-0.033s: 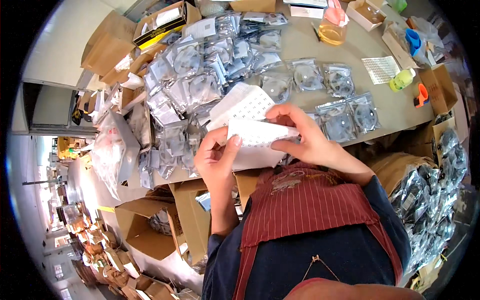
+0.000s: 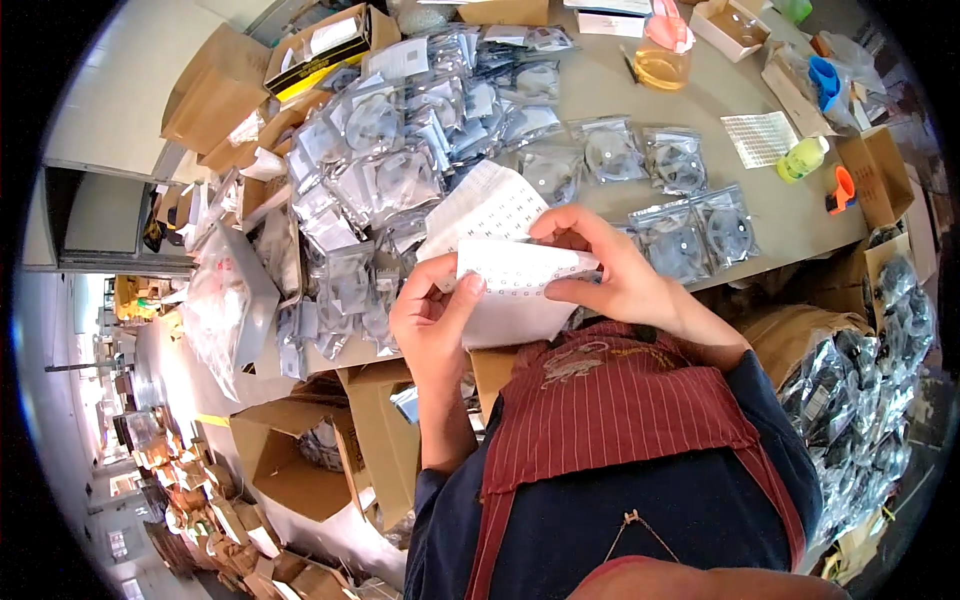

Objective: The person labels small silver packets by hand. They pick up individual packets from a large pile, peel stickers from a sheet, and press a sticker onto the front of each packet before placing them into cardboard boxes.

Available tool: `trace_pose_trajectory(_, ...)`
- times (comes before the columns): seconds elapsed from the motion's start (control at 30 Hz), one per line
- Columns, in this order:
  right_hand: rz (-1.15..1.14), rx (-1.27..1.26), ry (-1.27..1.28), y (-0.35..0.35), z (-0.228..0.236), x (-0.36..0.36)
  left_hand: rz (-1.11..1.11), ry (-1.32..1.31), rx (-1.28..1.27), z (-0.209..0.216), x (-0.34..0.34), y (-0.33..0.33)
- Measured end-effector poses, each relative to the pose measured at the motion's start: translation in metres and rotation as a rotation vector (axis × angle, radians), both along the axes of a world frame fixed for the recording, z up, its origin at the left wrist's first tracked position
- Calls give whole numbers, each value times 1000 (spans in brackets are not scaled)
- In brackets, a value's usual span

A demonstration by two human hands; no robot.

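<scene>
My left hand (image 2: 435,310) pinches the left end of a folded white label sheet (image 2: 515,255) between thumb and fingers. At the sheet's right end my right hand (image 2: 605,265) grips it, thumb below and fingers curled above. Rows of small dark printed marks run along the fold. Just behind, partly covered by it, is a second white sheet (image 2: 490,205) with spaced marks; I cannot tell whether the two are joined. Beyond my hands lies a heap of clear zip bags (image 2: 385,125) holding round grey items. Several more bags (image 2: 612,150) lie singly to the right.
At the back right stand a jug of amber liquid (image 2: 662,60), a yellow-green bottle (image 2: 803,158) and an orange holder (image 2: 842,188). A printed sheet (image 2: 758,138) lies beside the bottle. Open cardboard boxes (image 2: 300,465) stand below the table's near left edge; bagged black items (image 2: 850,400) fill the right side.
</scene>
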State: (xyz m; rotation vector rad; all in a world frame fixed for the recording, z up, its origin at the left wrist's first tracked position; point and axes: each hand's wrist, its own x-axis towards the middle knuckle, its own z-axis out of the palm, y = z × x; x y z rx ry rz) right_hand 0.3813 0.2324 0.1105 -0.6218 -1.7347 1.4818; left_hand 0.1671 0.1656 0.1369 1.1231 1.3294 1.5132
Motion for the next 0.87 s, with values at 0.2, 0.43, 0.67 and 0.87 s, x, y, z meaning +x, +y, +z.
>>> trace_pose_trajectory(0.2, 194, -127, 57, 22, 5, 25, -120, -10, -61, -6, 11, 11)
trace_pose_trajectory(0.43, -23, -79, 82, 19, -6, 32, -7, 16, 51, -13, 26, 14)
trace_pose_trajectory(0.67, -18, -54, 2, 18, -8, 31, -181, -7, -29, -2, 23, 22)
trace_pose_trajectory(0.87, -28, -163, 2, 17, -11, 27, -103, 69, -51, -11, 13, 21)
